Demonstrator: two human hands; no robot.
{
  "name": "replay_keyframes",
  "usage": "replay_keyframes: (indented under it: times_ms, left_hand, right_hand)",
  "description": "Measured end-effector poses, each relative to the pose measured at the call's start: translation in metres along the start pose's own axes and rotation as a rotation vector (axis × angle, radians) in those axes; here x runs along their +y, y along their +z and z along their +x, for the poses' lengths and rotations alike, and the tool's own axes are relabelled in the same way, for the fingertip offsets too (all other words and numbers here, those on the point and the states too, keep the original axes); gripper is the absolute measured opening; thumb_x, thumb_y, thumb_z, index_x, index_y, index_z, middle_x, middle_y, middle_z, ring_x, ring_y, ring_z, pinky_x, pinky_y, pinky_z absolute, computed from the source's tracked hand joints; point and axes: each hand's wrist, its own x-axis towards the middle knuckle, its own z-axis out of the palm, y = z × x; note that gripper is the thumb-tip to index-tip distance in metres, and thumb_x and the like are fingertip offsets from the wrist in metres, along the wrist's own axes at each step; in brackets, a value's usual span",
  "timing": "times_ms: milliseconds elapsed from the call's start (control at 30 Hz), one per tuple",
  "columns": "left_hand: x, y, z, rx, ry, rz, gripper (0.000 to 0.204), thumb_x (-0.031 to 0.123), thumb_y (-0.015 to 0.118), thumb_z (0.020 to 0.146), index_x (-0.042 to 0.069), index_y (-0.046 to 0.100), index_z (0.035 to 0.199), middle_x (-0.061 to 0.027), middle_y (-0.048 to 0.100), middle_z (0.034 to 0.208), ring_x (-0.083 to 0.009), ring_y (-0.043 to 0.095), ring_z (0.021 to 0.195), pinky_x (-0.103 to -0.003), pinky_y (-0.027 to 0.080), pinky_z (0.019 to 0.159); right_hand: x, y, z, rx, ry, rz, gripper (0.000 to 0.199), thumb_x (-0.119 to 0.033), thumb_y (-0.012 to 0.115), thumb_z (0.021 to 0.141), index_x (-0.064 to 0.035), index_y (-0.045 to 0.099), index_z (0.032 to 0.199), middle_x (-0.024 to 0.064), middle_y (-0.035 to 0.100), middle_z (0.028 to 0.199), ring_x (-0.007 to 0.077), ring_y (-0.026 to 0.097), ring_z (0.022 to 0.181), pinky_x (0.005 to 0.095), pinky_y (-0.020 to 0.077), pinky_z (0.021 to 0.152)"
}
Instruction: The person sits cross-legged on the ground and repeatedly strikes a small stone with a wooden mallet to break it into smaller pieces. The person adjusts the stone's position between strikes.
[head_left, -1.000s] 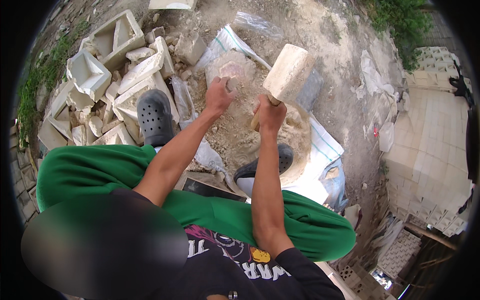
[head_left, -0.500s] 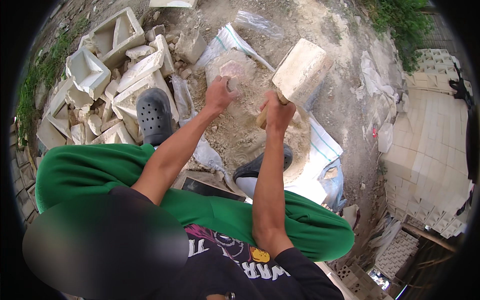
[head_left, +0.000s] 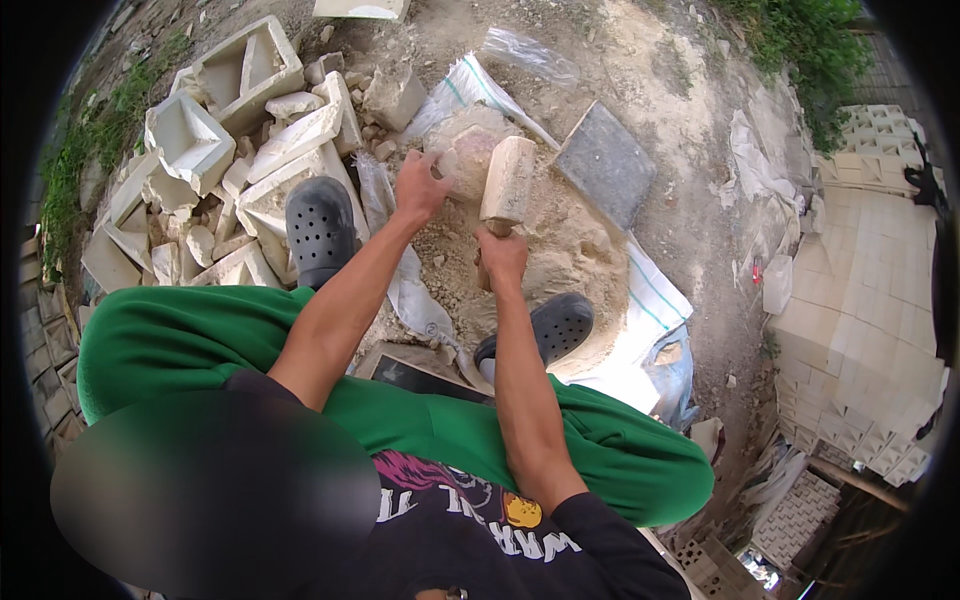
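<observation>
My right hand [head_left: 502,255] is wrapped round the handle of a large mallet [head_left: 511,180]. Its thick, pale, dust-covered head is up near a rounded block [head_left: 478,135] with a pinkish top. My left hand [head_left: 420,188] is curled at the block's left side, thumb and fingers closed on a small pale broken chunk [head_left: 447,164]. Crumbled pale rubble and powder [head_left: 570,250] lie beneath both hands, on a white woven sack [head_left: 655,285] with blue-green stripes. The contact between mallet and block is partly hidden by the mallet head.
Broken cream-coloured moulded pieces [head_left: 270,150] are heaped at the left. A dark grey square slab [head_left: 606,165] lies right of the block. My feet in grey clogs [head_left: 322,230] flank the rubble. Stacked pale blocks [head_left: 850,280] stand far right; clear plastic [head_left: 530,55] lies beyond.
The mallet has swung left and down toward the block, uncovering the grey slab. My left hand has shifted slightly left with the chunk.
</observation>
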Motion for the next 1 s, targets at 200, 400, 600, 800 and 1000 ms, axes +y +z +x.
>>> replay_keyframes:
  times_ms: [200,400,600,800,1000]
  left_hand:
    - [-0.008,0.006,-0.003,0.022,-0.024,-0.069,0.045,0.025,0.077,0.076,0.009,0.067,0.117,-0.0151,0.064,0.102,-0.0338,0.064,0.093,-0.043,0.052,0.083]
    - [-0.013,0.003,-0.008,0.013,-0.018,-0.067,0.042,0.029,0.077,0.081,0.012,0.065,0.118,-0.0152,0.065,0.105,-0.0353,0.064,0.095,-0.044,0.051,0.083]
    - [-0.005,-0.001,-0.007,-0.039,-0.036,0.038,0.04,0.033,0.075,0.083,0.014,0.067,0.117,-0.0137,0.065,0.109,-0.0353,0.064,0.1,-0.045,0.051,0.085]
    - [0.003,-0.008,-0.006,-0.068,-0.063,0.042,0.04,0.035,0.073,0.085,0.012,0.069,0.119,-0.0141,0.065,0.112,-0.0344,0.064,0.104,-0.045,0.051,0.087]
    - [-0.015,0.005,-0.001,-0.05,-0.023,-0.02,0.04,0.029,0.068,0.088,0.012,0.069,0.124,-0.0199,0.065,0.119,-0.0353,0.064,0.107,-0.043,0.051,0.091]
  right_hand:
    - [0.032,0.019,0.04,0.287,-0.697,-0.03,0.038,-0.034,0.073,0.078,0.0039,0.069,0.081,0.012,0.068,0.063,0.0244,0.069,0.055,0.0381,0.0548,0.06]
    - [0.038,0.021,0.027,-0.107,-0.106,-0.13,0.035,-0.03,0.074,0.078,0.0029,0.072,0.09,0.0121,0.07,0.067,0.023,0.07,0.055,0.039,0.0563,0.06]
    - [0.033,0.024,0.022,0.089,-0.347,0.071,0.036,-0.033,0.075,0.075,-0.0013,0.073,0.091,0.0165,0.072,0.078,0.032,0.071,0.074,0.0417,0.055,0.068]
    - [0.06,0.03,0.015,0.094,-0.274,-0.214,0.045,-0.041,0.074,0.072,-0.0007,0.074,0.092,0.0214,0.073,0.085,0.0367,0.072,0.085,0.0424,0.0554,0.074]
    - [0.051,0.035,0.001,0.019,-0.17,0.021,0.037,-0.034,0.075,0.074,0.001,0.074,0.088,0.0155,0.072,0.073,0.028,0.072,0.062,0.0395,0.0553,0.063]
